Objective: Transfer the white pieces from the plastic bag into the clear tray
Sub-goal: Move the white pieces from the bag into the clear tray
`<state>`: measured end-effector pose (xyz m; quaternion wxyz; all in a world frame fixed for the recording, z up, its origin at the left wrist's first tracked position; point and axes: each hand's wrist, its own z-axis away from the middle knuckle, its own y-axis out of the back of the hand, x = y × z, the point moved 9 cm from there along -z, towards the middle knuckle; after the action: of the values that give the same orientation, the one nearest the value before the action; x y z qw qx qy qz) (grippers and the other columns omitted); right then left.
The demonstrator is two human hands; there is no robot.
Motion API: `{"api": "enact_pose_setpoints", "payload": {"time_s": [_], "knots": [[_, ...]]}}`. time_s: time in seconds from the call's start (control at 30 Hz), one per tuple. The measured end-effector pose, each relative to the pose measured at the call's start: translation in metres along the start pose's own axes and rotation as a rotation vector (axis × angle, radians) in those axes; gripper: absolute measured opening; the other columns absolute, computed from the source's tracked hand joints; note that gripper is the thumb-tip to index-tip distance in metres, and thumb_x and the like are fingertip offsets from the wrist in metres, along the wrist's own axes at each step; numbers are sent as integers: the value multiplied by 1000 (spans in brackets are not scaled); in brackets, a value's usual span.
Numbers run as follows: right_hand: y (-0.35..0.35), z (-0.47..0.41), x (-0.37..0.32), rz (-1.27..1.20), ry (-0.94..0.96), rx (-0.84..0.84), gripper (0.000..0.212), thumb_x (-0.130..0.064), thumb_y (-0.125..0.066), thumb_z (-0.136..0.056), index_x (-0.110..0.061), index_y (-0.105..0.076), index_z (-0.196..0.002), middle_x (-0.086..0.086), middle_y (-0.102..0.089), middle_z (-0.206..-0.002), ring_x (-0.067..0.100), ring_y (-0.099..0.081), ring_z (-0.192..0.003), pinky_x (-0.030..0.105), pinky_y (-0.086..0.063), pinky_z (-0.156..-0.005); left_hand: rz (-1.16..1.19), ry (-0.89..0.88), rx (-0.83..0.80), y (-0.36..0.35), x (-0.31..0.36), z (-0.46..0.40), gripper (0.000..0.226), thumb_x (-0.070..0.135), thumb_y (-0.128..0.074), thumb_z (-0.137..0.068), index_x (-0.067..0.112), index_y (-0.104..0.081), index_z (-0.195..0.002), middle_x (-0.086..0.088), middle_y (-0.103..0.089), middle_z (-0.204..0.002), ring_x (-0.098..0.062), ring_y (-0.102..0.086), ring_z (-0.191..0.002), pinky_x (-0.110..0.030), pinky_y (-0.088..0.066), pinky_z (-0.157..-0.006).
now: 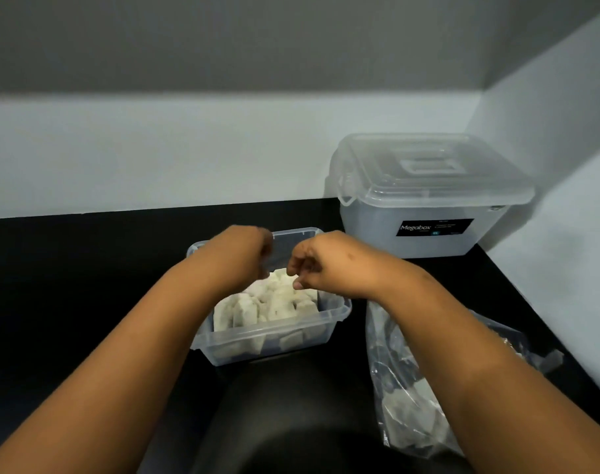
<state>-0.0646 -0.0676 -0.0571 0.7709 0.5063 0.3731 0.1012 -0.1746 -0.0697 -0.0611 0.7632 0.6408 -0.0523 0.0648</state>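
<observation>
The clear tray [339,314] sits on the black counter in front of me, heaped with several white pieces [274,302]. Both my hands hover over its far half, close together. My left hand [240,254] is curled downward with its fingers closed; what is under it is hidden. My right hand [321,263] is also curled, fingertips pinched just above the pile, and I cannot see a piece in them. The crumpled plastic bag [404,388] lies to the right of the tray, partly under my right forearm, with more white pieces inside.
A lidded clear storage box [425,196] with a black label stands at the back right corner against the white walls. The black counter [69,285] stretches to the left. A dark rounded shape [291,405] lies just in front of the tray.
</observation>
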Motion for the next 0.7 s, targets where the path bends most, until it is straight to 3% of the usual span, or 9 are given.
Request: {"api": "enact_pose_setpoints", "payload": {"time_s": [0.1, 0.23, 0.33, 0.43, 0.53, 0.63, 0.7], "knots": [[18, 34, 13, -26, 11, 57, 15, -27, -73, -84, -25, -70, -99, -8, -71, -89, 5, -66, -83, 26, -55, -78, 307, -25, 195, 24, 25, 23, 33, 18, -72, -82, 23, -60, -111, 1, -65, -101, -18, -65, -86, -36, -55, -80], [33, 85, 53, -115, -27, 114, 13, -28, -74, -84, -24, -73, -96, -14, -68, -78, -9, -60, -70, 8, -46, -65, 492, -145, 366, 26, 76, 53, 24, 20, -70, -84, 24, -60, -105, 11, -63, -86, -2, -62, -76, -14, -47, -68], [22, 118, 102, -87, -143, 65, 12, -28, -75, -83, -24, -73, -93, -11, -69, -82, -5, -60, -71, 10, -45, -65, 548, -186, 242, -14, 117, 60, 21, 27, -69, -85, 21, -60, -104, 11, -63, -83, -2, -61, -73, -11, -45, -65], [-1, 145, 150, -76, -282, -50, 5, -25, -73, -84, -22, -71, -88, -9, -69, -76, 4, -65, -71, 19, -50, -68, 473, -192, -36, -74, 149, 65, 41, 40, -69, -83, 25, -54, -119, 9, -61, -102, -6, -61, -87, -23, -52, -80], [-31, 166, 191, -62, -394, -163, 7, -15, -64, -90, -16, -70, -88, -7, -67, -65, 9, -67, -63, 23, -53, -65, 358, -168, -236, -132, 166, 79, 79, 52, -73, -74, 32, -31, -137, 7, -42, -130, -13, -50, -116, -33, -45, -101], [-59, 174, 215, -89, -448, -210, 12, -17, -60, -91, -20, -70, -85, 3, -75, -77, 12, -71, -66, 31, -60, -74, 369, -133, -261, -167, 176, 92, 108, 52, -79, -66, 34, -11, -148, 6, -23, -144, -18, -37, -132, -34, -38, -109], [-74, 176, 219, -158, -436, -204, 13, -17, -60, -92, -19, -70, -84, -3, -73, -73, 8, -71, -62, 27, -60, -66, 427, -90, -206, -181, 179, 96, 110, 47, -81, -65, 34, -11, -149, 7, -19, -147, -18, -36, -133, -32, -39, -108]]}}
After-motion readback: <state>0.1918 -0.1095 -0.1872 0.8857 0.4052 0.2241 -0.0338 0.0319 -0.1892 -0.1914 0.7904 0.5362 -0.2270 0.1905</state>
